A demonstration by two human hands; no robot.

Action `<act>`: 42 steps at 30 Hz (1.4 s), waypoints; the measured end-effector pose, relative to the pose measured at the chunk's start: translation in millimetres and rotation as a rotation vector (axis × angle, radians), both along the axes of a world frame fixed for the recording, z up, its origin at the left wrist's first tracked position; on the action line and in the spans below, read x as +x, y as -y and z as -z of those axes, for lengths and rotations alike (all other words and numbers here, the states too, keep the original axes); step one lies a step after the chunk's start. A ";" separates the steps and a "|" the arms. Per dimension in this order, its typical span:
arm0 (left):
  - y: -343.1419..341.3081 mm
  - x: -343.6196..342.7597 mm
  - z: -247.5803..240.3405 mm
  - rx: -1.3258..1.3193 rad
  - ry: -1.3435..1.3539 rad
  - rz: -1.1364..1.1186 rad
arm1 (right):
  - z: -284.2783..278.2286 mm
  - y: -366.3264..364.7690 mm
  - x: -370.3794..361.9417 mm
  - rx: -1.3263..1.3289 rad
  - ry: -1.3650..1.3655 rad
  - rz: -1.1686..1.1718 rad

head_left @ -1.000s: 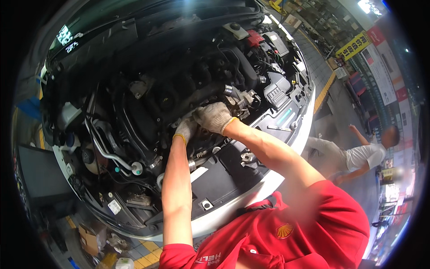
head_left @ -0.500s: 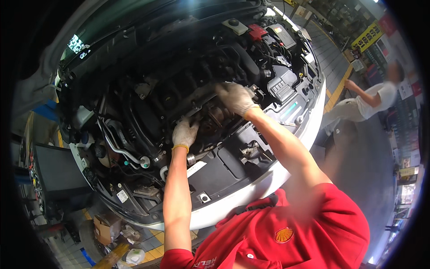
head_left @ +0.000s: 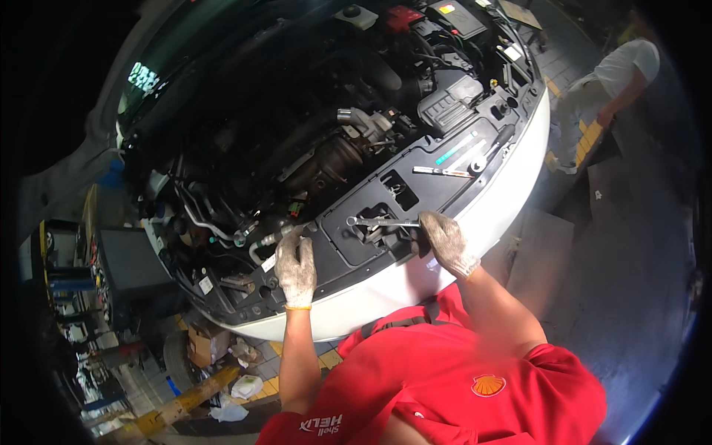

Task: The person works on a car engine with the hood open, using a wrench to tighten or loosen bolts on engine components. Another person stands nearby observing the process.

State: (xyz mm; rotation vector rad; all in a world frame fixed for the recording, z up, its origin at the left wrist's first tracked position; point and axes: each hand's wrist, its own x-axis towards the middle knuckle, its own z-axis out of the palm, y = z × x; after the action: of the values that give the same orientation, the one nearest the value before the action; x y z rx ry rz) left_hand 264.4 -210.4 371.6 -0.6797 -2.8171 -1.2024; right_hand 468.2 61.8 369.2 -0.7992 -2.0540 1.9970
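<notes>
My right hand, in a knitted work glove, is closed around a silver ring wrench over the car's black front panel. The wrench lies almost level, its ring end pointing left. My left hand, gloved as well, is at the panel's left part, beside a hose fitting. Its thumb and fingers are slightly apart, with nothing visible between them; the fingertips are partly hard to make out. Beyond both hands is the open engine bay with a brownish metal engine part and a silver pipe outlet.
A ratchet and a slim silver tool lie on the panel's right part. The white bumper curves between me and the engine. At the right stands a person in a white shirt. A cardboard box sits on the floor at left.
Both hands have drawn back from the engine toward the front panel. The right hand now holds a ring wrench. My view has shifted, and the other person has turned and bent.
</notes>
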 end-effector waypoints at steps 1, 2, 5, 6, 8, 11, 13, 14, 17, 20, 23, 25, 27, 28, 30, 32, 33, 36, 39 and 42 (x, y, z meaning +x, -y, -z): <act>9.9 18.5 -1.0 -0.026 -0.044 -0.032 | -18.7 8.4 2.7 -0.171 0.050 -0.035; 18.3 32.5 -1.5 -0.072 -0.029 -0.055 | -21.7 17.4 4.3 -0.184 0.037 -0.061; 27.6 69.1 -12.1 -0.065 -0.092 -0.110 | -23.3 39.4 -1.4 -0.182 -0.026 -0.177; 29.6 75.0 -12.8 -0.058 -0.132 -0.109 | -25.2 44.4 -9.0 -0.164 -0.025 -0.230; 23.7 78.5 -16.3 -0.036 -0.239 -0.107 | -33.0 50.1 -25.0 -0.133 -0.023 -0.309; 19.1 79.1 -6.6 -0.126 -0.316 -0.038 | -43.6 36.8 -54.2 0.398 0.249 -0.661; 15.8 82.5 10.7 -0.285 -0.307 -0.011 | -38.7 28.0 -56.5 0.661 0.215 -0.531; 16.7 80.2 22.8 -0.349 -0.316 -0.005 | -30.6 21.4 -57.8 0.673 0.172 -0.446; 10.5 77.6 33.7 -0.290 -0.214 -0.099 | -9.2 -0.1 -56.9 0.578 0.046 -0.380; 16.1 77.9 43.9 -0.276 -0.200 -0.075 | 12.8 -8.5 -51.4 0.642 -0.107 -0.434; 13.1 77.7 40.5 -0.271 -0.164 -0.088 | 29.9 -9.8 -50.4 0.678 -0.201 -0.416; 13.4 82.4 42.7 -0.289 -0.147 -0.121 | 38.6 -8.3 -53.3 0.671 -0.225 -0.413; 14.7 82.6 43.1 -0.286 -0.166 -0.124 | 50.3 -11.3 -56.0 0.717 -0.239 -0.427; 13.0 82.5 42.2 -0.284 -0.159 -0.123 | 57.7 -14.6 -57.5 0.742 -0.246 -0.430; 12.9 80.1 43.6 -0.276 -0.167 -0.122 | 63.0 -16.5 -59.8 0.757 -0.271 -0.437; 12.8 79.9 45.8 -0.271 -0.172 -0.122 | 58.2 -14.9 -61.8 0.768 -0.257 -0.440; 12.9 77.9 43.9 -0.272 -0.179 -0.120 | 53.7 -13.9 -63.1 0.771 -0.251 -0.438; 10.8 77.6 45.1 -0.245 -0.195 -0.126 | 47.8 -12.1 -63.1 0.776 -0.234 -0.432; 11.5 80.7 45.9 -0.245 -0.180 -0.126 | 47.1 -12.3 -60.7 0.772 -0.216 -0.438; 10.0 82.2 41.7 -0.252 -0.185 -0.126 | 41.6 -10.7 -59.8 0.759 -0.196 -0.430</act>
State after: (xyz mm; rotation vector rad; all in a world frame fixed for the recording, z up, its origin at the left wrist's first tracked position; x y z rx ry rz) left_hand 346.6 -220.5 330.0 -0.5761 -2.8286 -0.7331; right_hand 408.5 72.5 327.6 -0.0126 -2.7017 1.1634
